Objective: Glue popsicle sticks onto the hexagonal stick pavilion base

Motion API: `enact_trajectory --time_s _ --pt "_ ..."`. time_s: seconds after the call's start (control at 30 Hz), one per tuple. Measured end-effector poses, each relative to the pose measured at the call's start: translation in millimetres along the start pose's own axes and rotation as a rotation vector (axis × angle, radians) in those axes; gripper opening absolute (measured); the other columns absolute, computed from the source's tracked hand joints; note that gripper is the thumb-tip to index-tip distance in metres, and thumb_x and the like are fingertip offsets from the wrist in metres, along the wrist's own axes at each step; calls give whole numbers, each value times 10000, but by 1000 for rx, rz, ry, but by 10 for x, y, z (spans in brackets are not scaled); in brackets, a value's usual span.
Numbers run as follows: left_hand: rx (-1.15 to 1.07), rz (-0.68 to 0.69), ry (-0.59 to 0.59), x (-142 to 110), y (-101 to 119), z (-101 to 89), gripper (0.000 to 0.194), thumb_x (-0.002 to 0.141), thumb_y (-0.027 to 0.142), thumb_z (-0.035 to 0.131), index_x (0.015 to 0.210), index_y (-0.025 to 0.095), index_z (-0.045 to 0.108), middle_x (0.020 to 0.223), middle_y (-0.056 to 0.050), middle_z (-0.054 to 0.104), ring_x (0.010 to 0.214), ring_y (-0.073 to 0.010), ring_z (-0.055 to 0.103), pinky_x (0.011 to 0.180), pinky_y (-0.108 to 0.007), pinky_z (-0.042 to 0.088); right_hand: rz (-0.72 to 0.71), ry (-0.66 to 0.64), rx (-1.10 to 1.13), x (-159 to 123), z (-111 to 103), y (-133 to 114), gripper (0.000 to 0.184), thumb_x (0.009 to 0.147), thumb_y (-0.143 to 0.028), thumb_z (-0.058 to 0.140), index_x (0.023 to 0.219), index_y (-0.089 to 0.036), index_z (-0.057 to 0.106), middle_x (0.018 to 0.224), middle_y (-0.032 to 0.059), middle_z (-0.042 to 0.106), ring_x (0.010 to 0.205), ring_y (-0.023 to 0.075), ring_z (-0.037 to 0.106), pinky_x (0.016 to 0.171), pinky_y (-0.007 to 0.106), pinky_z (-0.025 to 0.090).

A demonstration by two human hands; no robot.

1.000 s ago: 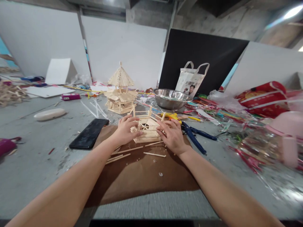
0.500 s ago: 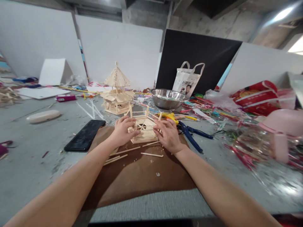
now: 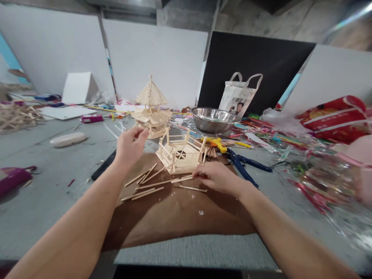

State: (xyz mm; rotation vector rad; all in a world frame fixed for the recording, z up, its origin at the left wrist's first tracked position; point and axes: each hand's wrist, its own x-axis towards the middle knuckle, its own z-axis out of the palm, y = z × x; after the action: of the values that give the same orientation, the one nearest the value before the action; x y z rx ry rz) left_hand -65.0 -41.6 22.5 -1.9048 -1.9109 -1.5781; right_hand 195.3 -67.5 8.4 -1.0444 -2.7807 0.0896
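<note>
A small hexagonal frame of thin wooden sticks point(image 3: 184, 155), with short posts and rails, stands on a brown sheet point(image 3: 174, 221). My left hand point(image 3: 131, 147) is raised left of it, touching neither; thumb and fingers are drawn together, and whatever is between them is hidden. Low at the frame's front right corner, my right hand point(image 3: 217, 177) has its fingers pinched at the end of a loose wooden stick point(image 3: 181, 179). Several more loose sticks point(image 3: 148, 193) lie on the sheet. Behind stands a finished-looking stick pavilion point(image 3: 151, 104) with a pointed roof.
A yellow glue gun point(image 3: 216, 144) and blue-handled pliers point(image 3: 241, 166) lie right of the frame. A black phone point(image 3: 105, 166) is partly behind my left arm. Farther back are a steel bowl point(image 3: 215, 120) and a paper bag point(image 3: 240, 97). Coloured scraps point(image 3: 279, 147) clutter the right side.
Both hands have let go of the stick frame. My left hand moved up and left; my right moved down to a loose stick. The view shifted slightly left.
</note>
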Motion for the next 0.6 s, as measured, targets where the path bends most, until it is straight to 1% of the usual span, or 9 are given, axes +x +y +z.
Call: enact_trajectory --time_s 0.03,0.07,0.1,0.2,0.23,0.27,0.37,0.47,0.6 --pt "47 -13 -46 8 -7 -15 267 718 375 418 672 184 598 534 11 553 530 -133 487 520 -247 363 13 -64 -6 4 1 -23 182 742 -165 461 819 -203 622 788 19 653 716 129 572 617 214 384" --pt "92 1 -131 10 -12 -26 228 695 339 436 637 185 593 514 15 549 503 -128 479 497 -240 349 22 -107 -14 8 4 -42 182 737 -165 463 808 -209 625 773 14 654 702 127 573 603 210 379" --pt "138 36 -254 8 -14 -37 196 669 305 449 596 188 588 500 17 552 486 -127 477 480 -236 340 29 -132 -25 13 10 -56 182 735 -168 462 801 -215 626 762 9 654 692 125 574 592 207 373" --pt "256 173 -693 -17 -23 -79 145 588 250 484 482 206 572 457 20 557 441 -131 478 446 -233 331 36 -148 -67 18 25 -73 182 733 -177 458 785 -223 626 756 4 654 691 129 571 581 209 357" --pt "285 199 -802 -24 -26 -98 135 572 245 492 469 213 574 451 20 559 428 -132 478 440 -233 335 35 -149 -81 17 28 -73 182 730 -175 458 781 -224 626 758 3 653 692 130 570 581 209 353" --pt "311 208 -877 -27 -29 -120 127 562 242 495 473 218 582 457 16 565 424 -133 483 439 -233 343 33 -150 -94 15 30 -72 181 728 -173 458 775 -223 625 761 4 653 694 131 568 581 209 349" --pt "443 172 -991 -18 -26 -177 138 551 232 485 564 223 622 559 -10 616 492 -147 524 477 -238 378 21 -169 -108 12 32 -72 179 737 -191 449 773 -215 623 781 12 651 706 132 565 586 207 341" --pt "598 145 -1104 -9 -8 -175 188 558 270 479 640 200 633 676 -43 643 589 -167 552 544 -251 404 15 -194 -98 18 39 -98 183 753 -247 442 797 -213 617 800 17 651 724 138 566 584 208 335" --pt "707 112 -1089 -51 -6 -74 262 569 356 478 715 194 624 781 -68 643 638 -196 558 552 -272 414 46 -212 -100 27 66 -165 199 761 -305 441 831 -223 609 802 18 651 725 148 570 566 216 324"
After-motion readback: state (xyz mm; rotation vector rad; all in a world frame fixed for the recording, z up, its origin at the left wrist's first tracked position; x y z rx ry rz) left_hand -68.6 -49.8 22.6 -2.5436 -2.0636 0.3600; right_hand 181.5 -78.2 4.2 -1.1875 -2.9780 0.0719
